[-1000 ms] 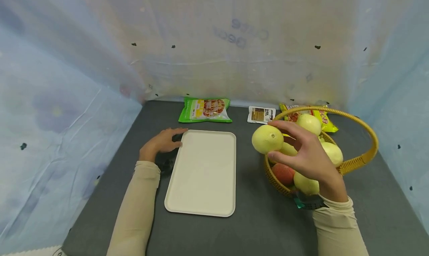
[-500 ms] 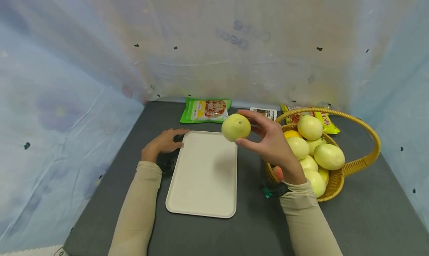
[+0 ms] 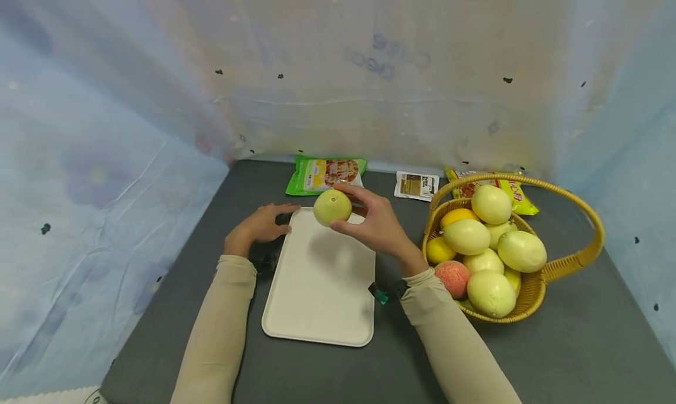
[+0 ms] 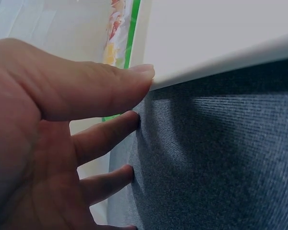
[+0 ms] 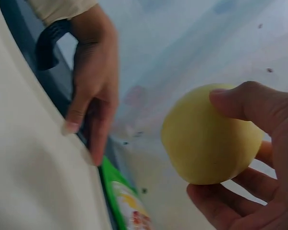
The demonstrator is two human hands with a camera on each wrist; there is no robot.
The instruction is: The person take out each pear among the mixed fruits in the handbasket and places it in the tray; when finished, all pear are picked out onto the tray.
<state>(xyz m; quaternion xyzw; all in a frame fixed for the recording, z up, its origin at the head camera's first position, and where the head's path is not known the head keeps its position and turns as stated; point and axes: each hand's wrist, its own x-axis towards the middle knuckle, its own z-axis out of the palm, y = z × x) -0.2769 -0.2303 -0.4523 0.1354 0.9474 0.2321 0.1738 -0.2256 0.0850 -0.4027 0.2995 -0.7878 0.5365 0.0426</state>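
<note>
My right hand (image 3: pixel 377 222) grips a pale yellow-green melon (image 3: pixel 332 208) between thumb and fingers. The melon hangs above the far part of a white rectangular tray (image 3: pixel 322 286), casting a shadow on it. In the right wrist view the melon (image 5: pixel 211 136) is held from the side, with the thumb on top. My left hand (image 3: pixel 261 224) rests at the tray's far left corner. In the left wrist view its thumb touches the tray's rim (image 4: pixel 221 69), while the other fingers (image 4: pixel 108 136) lie loosely extended by the dark tabletop.
To the right stands a wicker basket (image 3: pixel 533 301) with a tall handle. It holds several pale melons (image 3: pixel 491 293), a red round fruit (image 3: pixel 452 278) and yellow fruits (image 3: pixel 440 250). A green food bag (image 3: pixel 327 175), a small white packet (image 3: pixel 416 185) and a yellow bag (image 3: pixel 520 198) lie along the back.
My right hand has carried the melon left from over the basket to above the tray. The left hand has stayed at the tray's corner.
</note>
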